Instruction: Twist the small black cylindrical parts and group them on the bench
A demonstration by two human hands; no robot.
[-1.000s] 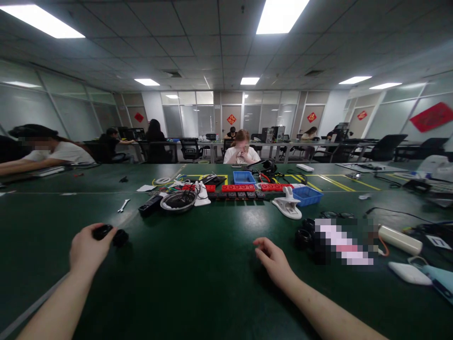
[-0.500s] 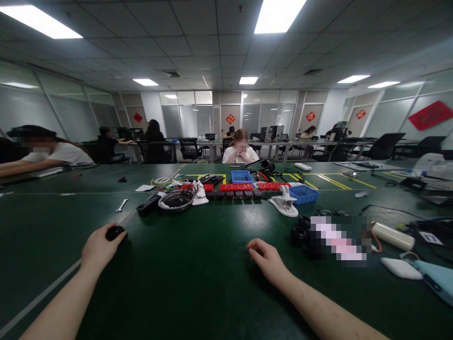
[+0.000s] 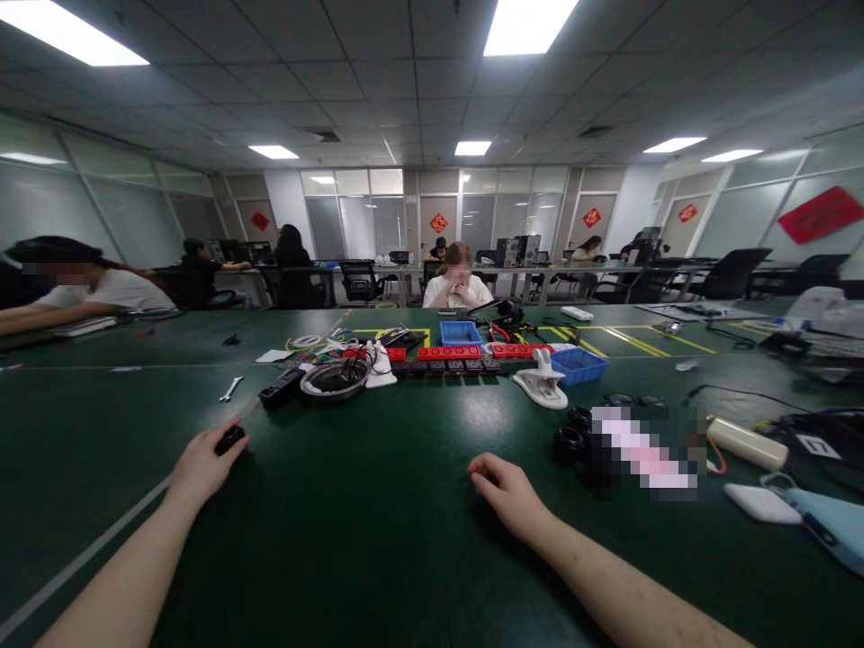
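Observation:
At the left of the head view, my left hand (image 3: 202, 463) is wrapped round a small rounded black thing that looks like a computer mouse (image 3: 230, 439). The thumb is on its near side and the fingers reach over the far side. My right hand (image 3: 508, 490) rests on the green tabletop right of the middle, its fingers loosely curled in toward the thumb. Nothing shows in it. The nearest thing to it is a black round part (image 3: 569, 444) to its right. A small wrench (image 3: 231, 389) lies beyond my left hand.
Across the middle stand a metal bowl (image 3: 336, 382), a white clip base (image 3: 542, 382), blue trays (image 3: 579, 364) and red socket strips (image 3: 448, 353). On the right lie a cream cylinder (image 3: 748, 443), black cables (image 3: 833, 432) and a light-blue case (image 3: 827, 522). A person (image 3: 459, 286) sits opposite.
My left hand has shifted slightly right and up with the black mouse, which now looks more tilted. My right hand has hardly moved. The whole view has shifted slightly.

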